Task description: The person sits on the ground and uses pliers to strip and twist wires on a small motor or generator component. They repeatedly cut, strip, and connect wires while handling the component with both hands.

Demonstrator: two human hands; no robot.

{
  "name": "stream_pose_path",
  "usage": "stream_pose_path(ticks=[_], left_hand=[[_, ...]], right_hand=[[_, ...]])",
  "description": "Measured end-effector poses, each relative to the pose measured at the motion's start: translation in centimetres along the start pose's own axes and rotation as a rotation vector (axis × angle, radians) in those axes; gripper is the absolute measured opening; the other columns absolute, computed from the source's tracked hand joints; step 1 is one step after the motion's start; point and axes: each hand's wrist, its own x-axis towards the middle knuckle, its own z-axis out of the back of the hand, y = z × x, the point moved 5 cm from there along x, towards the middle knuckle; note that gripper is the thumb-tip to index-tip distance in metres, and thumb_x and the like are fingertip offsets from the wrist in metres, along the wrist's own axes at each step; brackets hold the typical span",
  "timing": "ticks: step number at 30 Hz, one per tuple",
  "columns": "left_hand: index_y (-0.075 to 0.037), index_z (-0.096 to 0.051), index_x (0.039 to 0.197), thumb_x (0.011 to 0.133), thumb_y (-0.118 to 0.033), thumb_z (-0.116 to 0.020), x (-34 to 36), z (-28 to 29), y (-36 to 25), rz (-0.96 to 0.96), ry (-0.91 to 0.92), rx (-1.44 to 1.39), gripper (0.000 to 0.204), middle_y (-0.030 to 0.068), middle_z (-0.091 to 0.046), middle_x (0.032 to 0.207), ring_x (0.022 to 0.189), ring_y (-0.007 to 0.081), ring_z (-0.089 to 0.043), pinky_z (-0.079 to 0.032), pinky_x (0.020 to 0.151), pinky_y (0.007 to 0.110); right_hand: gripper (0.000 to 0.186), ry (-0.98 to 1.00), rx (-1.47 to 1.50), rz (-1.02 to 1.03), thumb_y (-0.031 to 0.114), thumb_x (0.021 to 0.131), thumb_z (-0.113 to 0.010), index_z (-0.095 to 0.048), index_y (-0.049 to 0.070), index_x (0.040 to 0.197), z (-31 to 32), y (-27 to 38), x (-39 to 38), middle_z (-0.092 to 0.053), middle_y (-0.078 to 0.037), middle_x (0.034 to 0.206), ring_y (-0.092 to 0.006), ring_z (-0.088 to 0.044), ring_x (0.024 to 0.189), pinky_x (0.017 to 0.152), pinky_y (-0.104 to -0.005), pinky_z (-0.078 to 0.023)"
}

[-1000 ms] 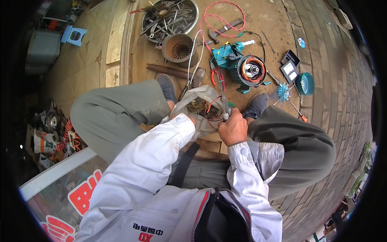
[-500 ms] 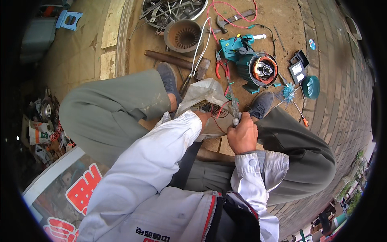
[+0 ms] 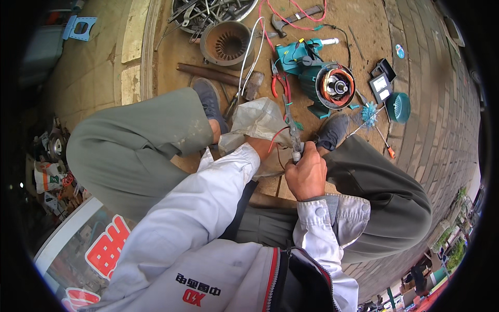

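My left hand (image 3: 257,147) reaches into a crumpled translucent plastic bag (image 3: 257,119), its fingers hidden there. My right hand (image 3: 306,176) grips a long, narrow tool (image 3: 294,139) with a pale end, held upright over the bag's right side; its exact kind is unclear. Red wires (image 3: 275,136) trail from the bag. Beyond it are red-handled pliers (image 3: 275,86) and a teal pump with an opened motor housing (image 3: 319,88), copper windings showing around its shaft.
A rusty stator shell (image 3: 224,44), a bowl of metal parts (image 3: 192,13), a hammer (image 3: 296,18) and a wooden-handled mallet (image 3: 252,86) lie ahead. At the right are a teal cover (image 3: 399,108), a fan (image 3: 369,114), a black box (image 3: 381,83) and a screwdriver (image 3: 390,151).
My left hand has gone deeper into the bag, whose top now hides the bundle of wires seen earlier. My right hand, holding the tool, has moved slightly right.
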Motion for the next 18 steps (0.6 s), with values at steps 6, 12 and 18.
stream_pose_path(ticks=[6, 12, 18], left_hand=[[-0.014, -0.069, 0.114, 0.089, -0.019, -0.058, -0.8, 3.6, -1.5, -0.13, -0.206, 0.234, 0.027, 0.0164, -0.066, 0.113, 0.111, 0.0348, -0.06, -0.047, 0.095, 0.044], [-0.014, -0.066, 0.118, 0.081, -0.016, -0.065, -0.8, 5.0, -1.0, 0.197, 0.324, 0.034, 0.036, 0.0208, -0.066, 0.113, 0.109, 0.0381, -0.062, -0.05, 0.094, 0.046], [-0.006, -0.064, 0.113, 0.078, -0.011, -0.071, -1.1, 11.7, -3.8, 0.288, 0.381, 0.304, 0.035, 0.0192, -0.069, 0.106, 0.102, 0.0402, -0.065, -0.052, 0.087, 0.048]], right_hand=[[0.026, -0.04, 0.027, -0.012, 0.008, 0.07, -0.065, -0.051, -0.001, 0.09, 0.1, -0.2, 0.2, -0.064, -0.028, 0.078, -0.0508, -0.062, 0.084, 0.075, -0.055, -0.047], [0.028, -0.031, 0.031, -0.016, 0.008, 0.072, -0.066, -0.054, -0.003, 0.094, 0.8, 0.2, 0.5, -0.067, -0.03, 0.082, -0.049, -0.065, 0.083, 0.078, -0.0562, -0.049], [0.029, -0.107, 0.019, -0.035, 0.009, 0.072, -0.065, -0.056, -0.003, 0.097, 0.7, 0.0, 1.1, -0.067, -0.03, 0.086, -0.0492, -0.064, 0.086, 0.08, -0.0558, -0.049]])
